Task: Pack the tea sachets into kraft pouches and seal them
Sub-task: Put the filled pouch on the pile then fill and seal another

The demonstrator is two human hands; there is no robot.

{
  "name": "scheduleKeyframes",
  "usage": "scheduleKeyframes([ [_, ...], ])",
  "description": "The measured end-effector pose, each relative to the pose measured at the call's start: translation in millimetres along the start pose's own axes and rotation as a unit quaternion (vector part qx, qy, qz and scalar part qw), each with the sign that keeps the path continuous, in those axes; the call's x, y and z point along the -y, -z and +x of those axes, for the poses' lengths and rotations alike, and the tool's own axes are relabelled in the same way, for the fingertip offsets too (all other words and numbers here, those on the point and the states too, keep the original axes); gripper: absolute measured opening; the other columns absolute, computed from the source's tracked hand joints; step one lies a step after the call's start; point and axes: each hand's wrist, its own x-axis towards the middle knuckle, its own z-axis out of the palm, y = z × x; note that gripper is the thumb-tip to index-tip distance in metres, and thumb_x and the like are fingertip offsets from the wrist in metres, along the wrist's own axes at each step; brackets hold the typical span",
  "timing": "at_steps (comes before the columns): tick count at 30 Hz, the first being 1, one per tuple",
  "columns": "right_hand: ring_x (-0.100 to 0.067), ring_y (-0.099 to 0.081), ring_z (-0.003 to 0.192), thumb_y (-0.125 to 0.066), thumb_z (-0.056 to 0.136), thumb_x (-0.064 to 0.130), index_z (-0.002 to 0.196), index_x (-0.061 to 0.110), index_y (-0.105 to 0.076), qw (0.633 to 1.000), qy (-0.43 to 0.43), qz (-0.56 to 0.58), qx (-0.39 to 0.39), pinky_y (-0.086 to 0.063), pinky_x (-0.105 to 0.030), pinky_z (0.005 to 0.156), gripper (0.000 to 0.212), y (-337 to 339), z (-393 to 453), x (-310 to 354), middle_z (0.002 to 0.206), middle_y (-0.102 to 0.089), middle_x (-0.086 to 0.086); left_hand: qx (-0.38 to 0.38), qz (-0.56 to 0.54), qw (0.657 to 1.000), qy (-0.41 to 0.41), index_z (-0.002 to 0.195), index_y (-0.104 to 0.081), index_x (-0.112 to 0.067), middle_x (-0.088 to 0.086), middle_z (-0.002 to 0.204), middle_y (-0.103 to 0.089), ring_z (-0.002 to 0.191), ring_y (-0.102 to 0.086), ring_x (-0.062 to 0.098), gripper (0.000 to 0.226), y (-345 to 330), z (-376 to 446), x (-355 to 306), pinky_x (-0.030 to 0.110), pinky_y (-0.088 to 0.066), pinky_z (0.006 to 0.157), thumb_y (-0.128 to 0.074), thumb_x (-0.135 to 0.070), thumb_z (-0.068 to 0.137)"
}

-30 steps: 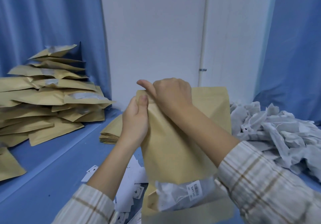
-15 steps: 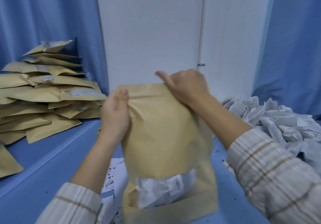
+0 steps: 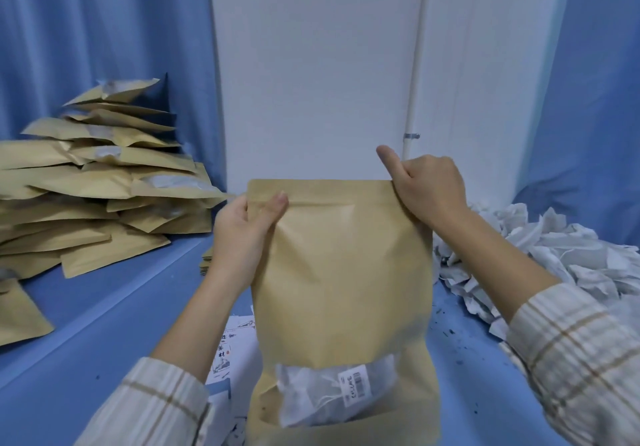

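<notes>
Pinching kraft pouch [image 3: 343, 272] top edge — my left hand [image 3: 242, 234] left corner, right hand [image 3: 427, 189] right corner, thumb raised — blue table [image 3: 114, 310] open leftward.

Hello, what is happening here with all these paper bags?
A person holds one upright brown kraft pouch by its top corners, left hand and right hand pinching the zip strip. White tea sachets show through its window. A pile of filled kraft pouches lies left, a heap of loose white sachets right.
</notes>
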Motion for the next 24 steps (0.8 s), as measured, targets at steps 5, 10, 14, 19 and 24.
scheduleKeyframes([
  [5,-0.02,-0.04,0.051,-0.029,0.092,0.062,0.039,0.012,-0.028,0.997,-0.06,0.053,-0.008,-0.025,-0.03,0.048,0.073,-13,-4,-6,0.04,-0.037,-0.001,-0.025,0.036,0.999,-0.017,0.089,-0.06,0.004,0.007,0.074,-0.066,0.068,-0.058,0.01,0.034,-2,0,9,0.024,-0.048,0.066,-0.071,-0.028,0.083],
  [10,0.003,-0.049,0.046,-0.047,0.069,0.076,0.057,0.018,-0.057,0.917,-0.122,0.325,0.198,-0.037,-0.008,0.044,0.06,-9,-22,-25,0.051,-0.052,0.018,-0.085,-0.067,0.994,0.012,0.076,-0.054,-0.019,-0.002,0.076,-0.062,0.074,-0.057,0.014,0.019,13,6,14,0.032,-0.047,0.071,-0.067,-0.028,0.087],
  [14,-0.006,-0.069,0.083,-0.075,0.062,0.054,0.092,0.027,-0.072,0.81,-0.128,0.451,0.353,-0.052,-0.015,0.06,0.041,-26,-59,-47,0.094,-0.073,0.009,-0.115,-0.114,0.986,0.024,0.082,-0.059,-0.027,-0.006,0.088,-0.066,0.086,-0.061,0.015,0.01,14,14,14,0.036,-0.049,0.083,-0.064,-0.031,0.089],
  [19,-0.013,-0.07,0.078,-0.075,0.069,0.029,0.089,0.014,-0.071,0.794,-0.189,0.546,0.187,-0.053,-0.02,0.061,0.025,-39,-58,-36,0.088,-0.074,-0.001,0.053,-0.123,0.981,0.139,0.096,-0.063,-0.023,-0.014,0.077,-0.07,0.059,-0.063,0.004,0.04,22,8,21,0.019,-0.05,0.051,-0.08,-0.04,0.064],
  [24,-0.012,-0.07,0.074,-0.064,0.085,0.03,0.096,0.016,-0.066,0.745,-0.27,0.589,0.158,-0.055,-0.027,0.058,0.018,-50,-62,-26,0.086,-0.074,0.001,0.23,0.056,0.94,0.247,0.062,-0.053,-0.015,0.0,0.066,-0.057,0.055,-0.054,0.012,0.058,48,-26,45,0.019,-0.038,0.05,-0.077,-0.065,0.047],
])
